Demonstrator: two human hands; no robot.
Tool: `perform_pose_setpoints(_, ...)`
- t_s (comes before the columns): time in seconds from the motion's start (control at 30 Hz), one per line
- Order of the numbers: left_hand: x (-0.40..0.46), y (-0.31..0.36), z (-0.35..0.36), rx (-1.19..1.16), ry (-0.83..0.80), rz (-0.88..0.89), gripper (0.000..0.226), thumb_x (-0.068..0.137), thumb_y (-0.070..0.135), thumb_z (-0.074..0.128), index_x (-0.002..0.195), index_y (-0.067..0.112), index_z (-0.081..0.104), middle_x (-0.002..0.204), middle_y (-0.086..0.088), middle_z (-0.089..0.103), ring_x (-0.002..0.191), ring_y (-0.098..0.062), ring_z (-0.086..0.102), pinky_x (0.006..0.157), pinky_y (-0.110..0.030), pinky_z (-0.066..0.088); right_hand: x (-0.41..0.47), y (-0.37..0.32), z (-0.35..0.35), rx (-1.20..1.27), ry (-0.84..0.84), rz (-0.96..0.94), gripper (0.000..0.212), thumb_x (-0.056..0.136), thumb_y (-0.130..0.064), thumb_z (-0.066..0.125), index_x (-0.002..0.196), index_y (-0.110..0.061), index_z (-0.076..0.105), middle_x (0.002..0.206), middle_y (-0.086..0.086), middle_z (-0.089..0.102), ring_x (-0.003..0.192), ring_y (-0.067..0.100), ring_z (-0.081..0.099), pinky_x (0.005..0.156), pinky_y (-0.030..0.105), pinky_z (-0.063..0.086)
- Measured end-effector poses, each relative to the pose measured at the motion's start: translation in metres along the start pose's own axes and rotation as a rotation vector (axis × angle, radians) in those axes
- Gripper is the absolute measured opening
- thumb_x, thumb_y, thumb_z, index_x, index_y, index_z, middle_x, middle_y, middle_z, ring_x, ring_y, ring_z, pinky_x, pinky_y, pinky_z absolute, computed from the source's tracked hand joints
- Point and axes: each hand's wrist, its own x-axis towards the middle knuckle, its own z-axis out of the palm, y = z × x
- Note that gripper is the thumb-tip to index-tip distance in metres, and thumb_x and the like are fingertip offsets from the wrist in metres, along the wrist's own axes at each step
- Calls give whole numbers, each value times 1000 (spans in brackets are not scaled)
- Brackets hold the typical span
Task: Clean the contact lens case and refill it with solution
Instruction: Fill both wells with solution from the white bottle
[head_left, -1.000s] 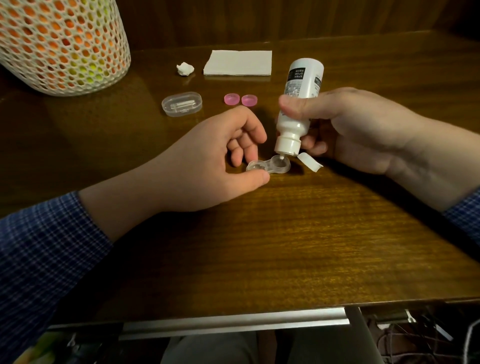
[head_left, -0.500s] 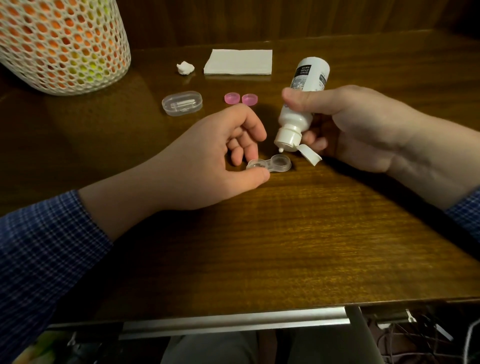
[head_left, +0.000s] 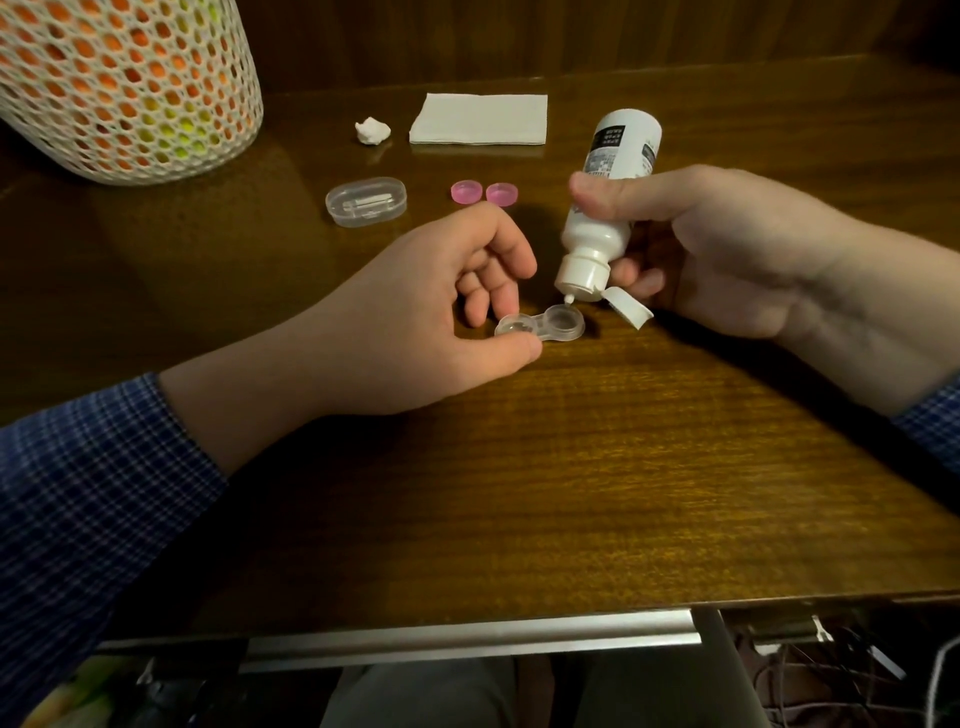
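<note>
The clear two-well contact lens case (head_left: 550, 327) lies on the wooden table (head_left: 571, 467), both wells uncapped. My left hand (head_left: 441, 322) pinches its left well between thumb and fingers. My right hand (head_left: 727, 249) grips the white solution bottle (head_left: 605, 208), tipped nozzle-down with its flip cap hanging open. The nozzle tip hovers just above the far rim of the right well. Two pink caps (head_left: 484, 192) lie side by side behind my left hand.
A clear oval plastic box (head_left: 366, 201) sits left of the pink caps. A folded white tissue (head_left: 479, 119) and a crumpled white wad (head_left: 372, 131) lie farther back. A white mesh container (head_left: 124, 83) holding orange and yellow items stands at the back left.
The bottle's nozzle lifted off the right well and tilted back, and now sits lower again, just above that well's rim. My left hand has kept its pinch on the case.
</note>
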Motion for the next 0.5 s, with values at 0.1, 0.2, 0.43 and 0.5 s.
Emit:
perform_pose_setpoints(0.1,0,0,0,3,-1,1,42,83,22,83,117,19,58,91,5,65,77,-16,61,63,-14,49,1,0,-1,22,-7,8,39,73,-35,75,100,-10,61,82,3,61,54,6,47,43,15,35)
perform_pose_setpoints(0.2,0,-1,0,3,-2,6,42,83,21,83,116,20,58,91,5,65,76,-15,61,63,-14,49,1,-1,-1,26,-16,9,38,75,-35,75,99,-9,61,78,2,61,53,7,47,43,15,36)
perform_pose_setpoints(0.43,1,-2,0,8,-3,5,41,82,23,82,117,22,58,92,5,65,72,-6,58,64,-13,49,0,0,-1,20,-16,0,37,74,-35,75,97,-10,62,79,2,61,53,6,47,42,15,36)
perform_pose_setpoints(0.5,1,-2,1,3,-2,0,42,81,26,80,117,22,58,92,6,65,72,-5,57,63,-14,49,0,0,0,15,-19,-3,36,74,-36,75,96,-11,62,79,2,61,53,6,47,42,15,36)
